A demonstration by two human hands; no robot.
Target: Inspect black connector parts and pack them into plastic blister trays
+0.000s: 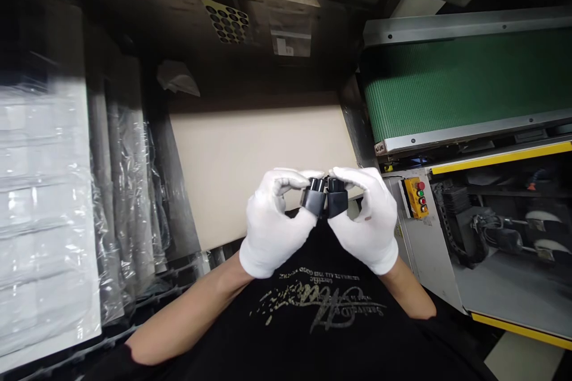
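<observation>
In white gloves, my left hand [277, 217] and my right hand [366, 214] are held close together in front of my chest. Between the thumb and fingers of my left hand is a small black plastic part [314, 197] with a glossy upper section. A similar black plastic part [337, 197] is pinched in my right hand. The two parts sit side by side, tops facing up; I cannot tell whether they touch. Behind them lies a pale flat board [263, 149] on the worktop.
Stacked trays wrapped in clear plastic [44, 208] stand at the left. To the right are a green conveyor belt [460, 83] with metal rails and a yellow button box [416, 197]. A sheet of round black stickers [227, 22] and a clear bag [289, 36] lie at the back.
</observation>
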